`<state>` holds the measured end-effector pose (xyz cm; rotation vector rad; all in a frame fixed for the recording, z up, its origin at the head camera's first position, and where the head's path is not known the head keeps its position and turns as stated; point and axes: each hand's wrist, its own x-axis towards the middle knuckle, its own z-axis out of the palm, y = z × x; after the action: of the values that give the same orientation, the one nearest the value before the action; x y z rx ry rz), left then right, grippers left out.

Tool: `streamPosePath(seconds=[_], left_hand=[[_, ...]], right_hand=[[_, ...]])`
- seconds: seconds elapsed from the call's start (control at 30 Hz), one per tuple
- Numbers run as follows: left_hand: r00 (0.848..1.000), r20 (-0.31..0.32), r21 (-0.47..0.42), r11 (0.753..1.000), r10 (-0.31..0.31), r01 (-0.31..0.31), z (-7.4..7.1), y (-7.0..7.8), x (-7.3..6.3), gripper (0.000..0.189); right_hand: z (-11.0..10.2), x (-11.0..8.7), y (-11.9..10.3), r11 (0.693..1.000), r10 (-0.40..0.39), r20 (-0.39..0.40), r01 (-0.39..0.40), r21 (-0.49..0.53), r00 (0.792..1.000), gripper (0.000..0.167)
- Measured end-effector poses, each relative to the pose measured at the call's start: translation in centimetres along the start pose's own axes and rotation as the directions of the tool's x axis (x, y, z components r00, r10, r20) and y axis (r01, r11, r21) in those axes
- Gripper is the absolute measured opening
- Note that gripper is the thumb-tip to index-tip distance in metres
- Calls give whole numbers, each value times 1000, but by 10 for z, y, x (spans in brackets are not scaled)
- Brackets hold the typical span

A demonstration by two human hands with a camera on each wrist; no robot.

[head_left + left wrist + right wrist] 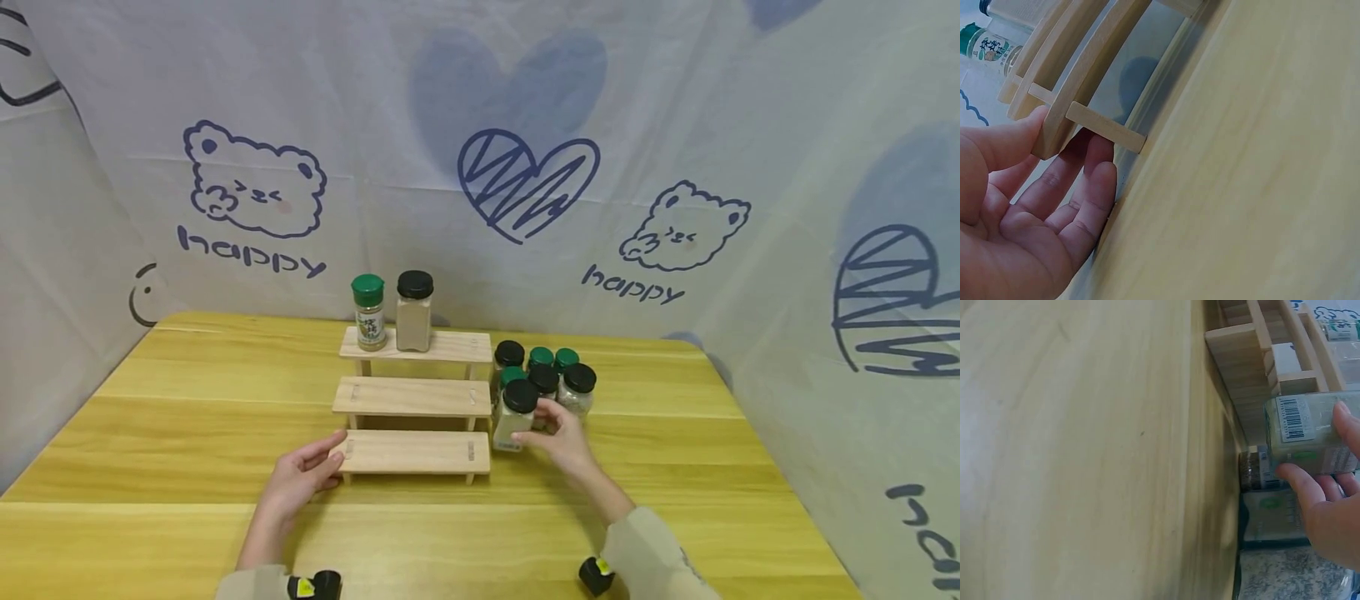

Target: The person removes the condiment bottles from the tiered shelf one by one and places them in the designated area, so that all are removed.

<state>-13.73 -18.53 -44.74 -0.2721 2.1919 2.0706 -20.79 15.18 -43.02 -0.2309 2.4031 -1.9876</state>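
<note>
A three-step wooden spice rack (412, 452) stands on the table. At the left end of its lowest step, my left hand (298, 477) grips the board, thumb at the top edge and fingers (1094, 187) curled underneath beside the leg. Between the thumb and fingers of my right hand (564, 442) is a square spice jar (515, 421) with a black lid and pale contents. That jar is beside the rack's right end, its barcode label (1295, 419) showing in the right wrist view. On the top step sit a green-lidded shaker (370, 321) and a black-lidded jar (414, 321).
Several more jars with black or green lids cluster right of the rack, among them a round black-lidded jar (577, 396). Behind the wooden table (187, 433) hangs a pale cloth (390, 167) printed with bears and hearts.
</note>
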Motion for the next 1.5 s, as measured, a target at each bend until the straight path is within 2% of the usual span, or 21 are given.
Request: streamPosePath(seconds=[0.57, 0.97, 1.5], left_hand=[[1000, 0, -8, 1000, -4, 4, 0, 1, -1, 44], [1000, 5, -8, 1000, -2, 2, 0, 1, 0, 44], [1000, 5, -14, 1000, -2, 2, -1, 0, 1, 44]], right_hand=[[5, 2, 7, 996, 16, -12, -17, -85, 1000, 50], [8, 0, 12, 998, 0, -22, -1, -56, 1000, 48], [13, -1, 12, 993, -37, -44, 32, -117, 998, 43]])
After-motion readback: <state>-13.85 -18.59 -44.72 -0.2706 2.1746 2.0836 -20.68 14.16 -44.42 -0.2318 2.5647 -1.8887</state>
